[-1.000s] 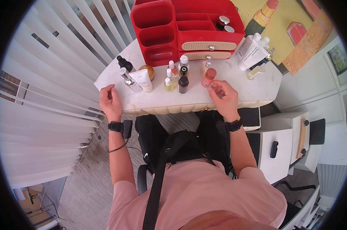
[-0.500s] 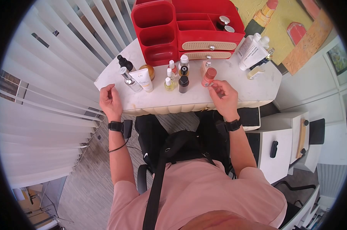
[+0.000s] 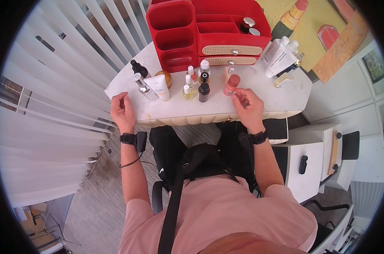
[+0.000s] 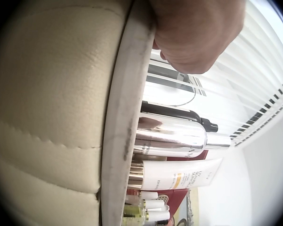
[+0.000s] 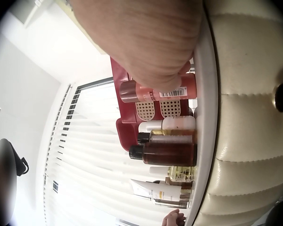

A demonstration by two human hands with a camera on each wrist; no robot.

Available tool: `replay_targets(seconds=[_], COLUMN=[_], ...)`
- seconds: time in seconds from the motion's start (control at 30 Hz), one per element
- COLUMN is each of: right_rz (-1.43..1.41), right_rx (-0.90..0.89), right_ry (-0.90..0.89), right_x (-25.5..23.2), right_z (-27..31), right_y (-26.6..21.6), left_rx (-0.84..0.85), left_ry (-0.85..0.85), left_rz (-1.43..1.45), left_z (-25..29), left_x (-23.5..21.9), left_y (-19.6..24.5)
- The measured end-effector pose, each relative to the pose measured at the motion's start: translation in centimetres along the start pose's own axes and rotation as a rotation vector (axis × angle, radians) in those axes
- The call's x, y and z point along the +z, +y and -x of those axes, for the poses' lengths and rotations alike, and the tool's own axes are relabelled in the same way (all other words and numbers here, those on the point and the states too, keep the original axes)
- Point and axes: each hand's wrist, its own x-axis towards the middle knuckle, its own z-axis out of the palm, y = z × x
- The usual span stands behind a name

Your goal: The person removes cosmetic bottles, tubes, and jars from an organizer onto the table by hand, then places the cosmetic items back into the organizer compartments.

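Observation:
The left hand (image 3: pixel 123 111) rests at the tabletop's left end with loosely curled fingers and holds nothing; a silver bottle (image 3: pixel 146 89) and a white tube (image 3: pixel 160 87) stand to its right. At the front right, the right hand (image 3: pixel 248 109) touches the side of an upright pink bottle (image 3: pixel 232 84) with its fingertips. In the right wrist view that hand (image 5: pixel 146 42) partly covers the pink bottle (image 5: pixel 148 92). The left wrist view has the left hand (image 4: pixel 198 33) at the table edge, away from the silver bottle (image 4: pixel 172 136). Between the hands stands a dark bottle (image 3: pixel 204 92) among small bottles.
A red organizer (image 3: pixel 175 39) with compartments and two drawers stands at the back of the white table (image 3: pixel 175 111). White tubes (image 3: pixel 281 61) and a small bottle (image 3: pixel 283 80) are at the back right. White blinds (image 3: pixel 60 101) hang on the left; a white cabinet (image 3: pixel 304 169) stands on the right.

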Motion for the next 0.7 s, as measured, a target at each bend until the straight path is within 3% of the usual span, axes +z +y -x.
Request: replay_targets(seconds=[0.7], right_rz=[0.006], right_rx=[-0.012], right_ry=[0.023], right_x=[0.11], right_z=[0.09], right_y=[-0.04], left_rx=[-0.004], left_ry=[0.002], left_rz=[0.005], left_z=[0.04], left_x=[-0.08], left_y=[0.29])
